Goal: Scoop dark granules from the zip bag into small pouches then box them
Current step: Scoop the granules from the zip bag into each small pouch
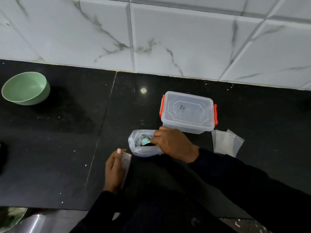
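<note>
A clear pouch [125,163] is pinched by the left hand [114,170]; a blue scoop [145,141] is gripped by curled fingers [156,138] of the right hand [174,146] inside the zip bag [144,152], set on the tabletop [67,148].

The clear box lid [193,113] is showing one short handwritten dark mark; its characters are too unclear to read.

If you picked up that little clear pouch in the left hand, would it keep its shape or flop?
Probably floppy: the small pouch is thin, see-through film, and the left hand holds it along one side. Likely very light, as it looks empty. It may slip, since the film looks smooth.
</note>
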{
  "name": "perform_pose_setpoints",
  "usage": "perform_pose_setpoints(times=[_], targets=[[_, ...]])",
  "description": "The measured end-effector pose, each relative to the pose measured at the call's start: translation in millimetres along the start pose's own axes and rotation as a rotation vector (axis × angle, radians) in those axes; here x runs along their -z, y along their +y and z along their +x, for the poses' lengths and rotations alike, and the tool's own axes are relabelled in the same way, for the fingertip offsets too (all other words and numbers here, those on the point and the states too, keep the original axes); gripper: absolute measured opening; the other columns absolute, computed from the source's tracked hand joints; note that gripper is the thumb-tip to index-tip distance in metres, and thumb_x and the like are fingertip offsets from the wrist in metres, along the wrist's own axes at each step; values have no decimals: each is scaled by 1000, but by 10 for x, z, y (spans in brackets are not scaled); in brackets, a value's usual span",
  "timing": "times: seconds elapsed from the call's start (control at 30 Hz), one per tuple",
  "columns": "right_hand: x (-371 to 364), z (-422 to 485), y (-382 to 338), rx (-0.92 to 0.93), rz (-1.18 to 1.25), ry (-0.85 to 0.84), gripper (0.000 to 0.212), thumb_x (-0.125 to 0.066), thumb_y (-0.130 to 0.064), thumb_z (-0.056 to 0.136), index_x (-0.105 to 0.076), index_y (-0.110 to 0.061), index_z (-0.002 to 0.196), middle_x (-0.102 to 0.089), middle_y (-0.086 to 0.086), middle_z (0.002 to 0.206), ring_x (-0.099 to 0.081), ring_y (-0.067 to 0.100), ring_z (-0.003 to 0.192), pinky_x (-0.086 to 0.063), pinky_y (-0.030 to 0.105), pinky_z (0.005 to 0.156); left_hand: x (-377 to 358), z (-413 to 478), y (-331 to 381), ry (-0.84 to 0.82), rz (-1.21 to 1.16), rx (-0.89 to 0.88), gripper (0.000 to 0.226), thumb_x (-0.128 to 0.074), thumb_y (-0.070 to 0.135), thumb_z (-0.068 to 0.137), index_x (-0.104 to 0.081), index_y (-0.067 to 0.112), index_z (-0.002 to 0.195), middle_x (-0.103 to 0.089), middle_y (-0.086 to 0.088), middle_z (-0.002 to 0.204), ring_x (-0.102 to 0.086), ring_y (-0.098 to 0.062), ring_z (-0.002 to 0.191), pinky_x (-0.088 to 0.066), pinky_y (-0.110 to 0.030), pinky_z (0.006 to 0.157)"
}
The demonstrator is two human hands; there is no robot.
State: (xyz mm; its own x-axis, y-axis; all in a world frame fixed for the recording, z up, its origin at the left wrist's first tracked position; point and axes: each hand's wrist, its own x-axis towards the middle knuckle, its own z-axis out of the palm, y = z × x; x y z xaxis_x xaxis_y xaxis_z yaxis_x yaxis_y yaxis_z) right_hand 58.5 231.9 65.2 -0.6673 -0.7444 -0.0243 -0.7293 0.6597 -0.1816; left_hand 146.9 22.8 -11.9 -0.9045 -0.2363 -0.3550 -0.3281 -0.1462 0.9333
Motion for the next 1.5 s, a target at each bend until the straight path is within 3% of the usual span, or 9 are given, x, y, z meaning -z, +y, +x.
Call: perform_pose_setpoints(times=[0.27, 0.43, 0.53, 0.63, 0.77, 1.0, 1.2, 1.33, 1.5], targets=[[-115, 89, 50, -8, 7, -105, 23, -55, -25, 94, -71, -15, 105, -63, 6, 96, -58, 20, 86, -50, 32, 66, -253, 258, 137, -74, -86, 232, 75, -63, 61, 80, -60, -7, 113, -67, -24, 111, -65, -35, 109, -48, -56, 99], [-92, 99, 146, -129, 251, -164, 26, -48, -21, 94, -71, -11, 84, -54, -2, 79, -52, 12, 70, -44, 30, 62, -422, 344, 197, -106, -210, 257, 48, -58, 34, 96, -60, -11, 114, -68, -25, 113, -64, -36, 110, -51, -48, 97], [-103, 64, 146, -206, 344, -147, 26, -49, -15, 92, -67, -9, 76, -53, -2, 77, -53, 14, 68, -44, 32, 62, -542, 383, 285, -98, -213, 219, 38, -62, 29, 94, -61, -7, 106, -70, -23, 102, -68, -33, 98, -56, -41, 84], [-162, -5, 161, -290, 351, -121, 25, -50, -16, 91, -70, -7, 80, -59, 3, 79, -56, 17, 68, -48, 39, 65, -517, 342, 333, -86, -113, 132, 44, -71, 42, 82, -62, 8, 109, -69, -10, 99, -67, -24, 93, -54, -32, 74], [-257, -106, 133, -396, 363, 9, 25, -53, -19, 93, -73, -7, 87, -63, 7, 81, -59, 19, 71, -50, 38, 67, -122, 53, 273, -101, 342, -72, 72, -73, 62, 62, -56, 27, 123, -65, 5, 105, -65, -10, 94, -51, -24, 77], [-373, -188, -29, -372, 244, 123, 13, -59, -11, 89, -67, -7, 79, -57, 5, 76, -54, 17, 62, -34, 25, 55, -175, -272, -211, -261, 914, -228, 93, -78, 68, 56, -51, 20, 131, -55, 8, 120, -55, -4, 102, -47, -22, 84], [-299, -258, 72, -170, 176, -168, 21, -58, -28, 89, -70, -12, 95, -64, 5, 92, -63, 21, 78, -51, 33, 68, -474, 15, -211, -147, 1047, -422, 60, -82, 42, 69, -62, 9, 115, -62, -4, 101, -66, -24, 75, -42, -27, 55], [-180, -308, 218, -247, 302, -165, 43, -40, -41, 85, -71, -11, 85, -65, 4, 85, -61, 17, 76, -50, 37, 71, -565, 129, -172, -128, 1027, -389, 59, -77, 36, 74, -59, 13, 124, -60, -4, 112, -66, -27, 86, -45, -32, 64], [-255, -368, 207, -380, 476, -104, 30, -47, -23, 91, -75, -11, 92, -71, 1, 91, -63, 12, 84, -51, 31, 80, -525, 192, -190, -183, 993, -373, 65, -80, 37, 73, -57, 11, 129, -60, -3, 117, -65, -24, 94, -49, -33, 74]])
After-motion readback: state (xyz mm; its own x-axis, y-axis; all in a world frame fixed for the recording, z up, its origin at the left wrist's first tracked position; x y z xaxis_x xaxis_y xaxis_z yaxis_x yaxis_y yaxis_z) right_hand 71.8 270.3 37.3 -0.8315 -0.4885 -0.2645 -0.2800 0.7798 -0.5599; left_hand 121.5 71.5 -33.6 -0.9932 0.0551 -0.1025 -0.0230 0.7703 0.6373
